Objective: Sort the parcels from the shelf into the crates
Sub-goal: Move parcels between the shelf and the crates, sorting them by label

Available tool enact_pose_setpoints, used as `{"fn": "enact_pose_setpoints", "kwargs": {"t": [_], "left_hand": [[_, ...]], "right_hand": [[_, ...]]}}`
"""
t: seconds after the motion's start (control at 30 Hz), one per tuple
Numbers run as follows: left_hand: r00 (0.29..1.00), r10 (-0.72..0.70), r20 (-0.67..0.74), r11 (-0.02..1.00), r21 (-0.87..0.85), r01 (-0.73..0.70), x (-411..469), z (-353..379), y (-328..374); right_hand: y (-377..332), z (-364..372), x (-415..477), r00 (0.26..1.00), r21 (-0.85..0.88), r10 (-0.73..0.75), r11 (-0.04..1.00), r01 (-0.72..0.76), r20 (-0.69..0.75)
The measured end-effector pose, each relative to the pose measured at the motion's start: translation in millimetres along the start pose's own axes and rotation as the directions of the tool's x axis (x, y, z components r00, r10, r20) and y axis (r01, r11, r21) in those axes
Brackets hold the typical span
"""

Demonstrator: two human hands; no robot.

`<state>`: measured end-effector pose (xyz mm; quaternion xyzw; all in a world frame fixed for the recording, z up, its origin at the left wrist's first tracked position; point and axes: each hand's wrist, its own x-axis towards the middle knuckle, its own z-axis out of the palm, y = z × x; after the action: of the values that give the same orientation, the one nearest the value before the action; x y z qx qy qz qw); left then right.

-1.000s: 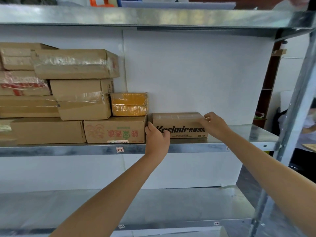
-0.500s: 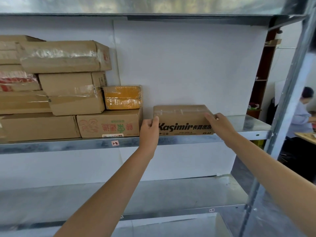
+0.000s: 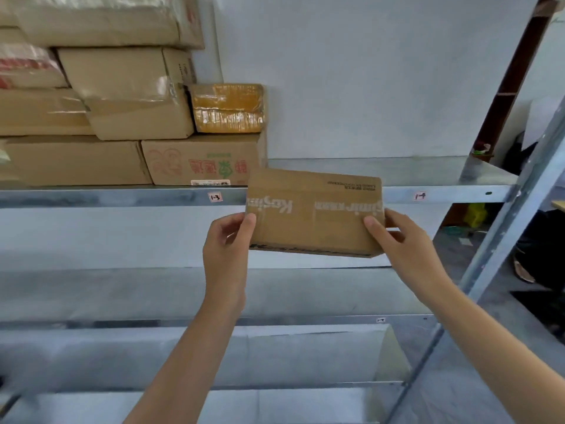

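Note:
A small brown cardboard parcel (image 3: 315, 212) with white "Kasimir" lettering hangs in the air in front of the metal shelf (image 3: 428, 195), tilted so its top faces me. My left hand (image 3: 227, 243) grips its left end, thumb on the top face. Its right end sits in my right hand (image 3: 403, 240), which holds it the same way. Several more cardboard parcels (image 3: 122, 96) stay stacked on the left half of that shelf, among them an orange taped one (image 3: 227, 107) on a printed box (image 3: 201, 162).
The shelf's right half behind the parcel is bare metal. A slanted steel upright (image 3: 516, 215) runs down the right side. Lower shelf boards (image 3: 305, 321) lie below my arms. Dark clutter and a brown post (image 3: 513, 71) sit beyond the rack at right. No crate is in view.
The parcel has come off the shelf toward me and tipped its top face forward, held in both hands. My view has dropped lower and moved closer to the rack.

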<state>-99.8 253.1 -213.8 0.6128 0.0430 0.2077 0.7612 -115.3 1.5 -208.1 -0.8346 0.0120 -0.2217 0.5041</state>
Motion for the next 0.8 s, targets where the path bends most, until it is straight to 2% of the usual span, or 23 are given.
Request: {"fn": "enact_pose_setpoints", "kwargs": {"t": [0.17,0.37,0.5,0.67,0.73,0.8], "left_hand": [[0.996,0.042,-0.073,0.993,0.117,-0.033,-12.8,-60.4,-15.6],[0.975,0.1,-0.198,0.955,0.293,-0.039,-25.2,-141.1,-23.5],[0.931,0.161,-0.327,0.914,0.406,-0.016,-34.9,-188.4,-22.1],[0.872,0.234,-0.43,0.835,0.549,0.047,-40.6,-236.9,-10.5],[0.872,0.195,-0.45,0.862,0.503,0.067,-43.1,-255.3,-6.4],[0.863,0.128,-0.488,0.92,0.383,0.08,-46.5,-273.0,-1.0]], "right_hand": [[4.1,53.6,-24.3,0.992,0.045,-0.041,0.998,0.036,0.118],[2.7,120.7,-42.1,0.947,0.035,-0.094,0.996,0.087,0.306],[-14.8,165.3,-44.6,0.884,0.137,-0.137,0.987,0.084,0.448],[-41.3,212.6,-47.8,0.836,0.195,-0.195,0.975,0.108,0.513],[-48.2,231.5,-51.8,0.826,0.207,-0.212,0.971,0.119,0.522],[-55.3,252.4,-59.7,0.812,0.21,-0.209,0.972,0.109,0.545]]}}
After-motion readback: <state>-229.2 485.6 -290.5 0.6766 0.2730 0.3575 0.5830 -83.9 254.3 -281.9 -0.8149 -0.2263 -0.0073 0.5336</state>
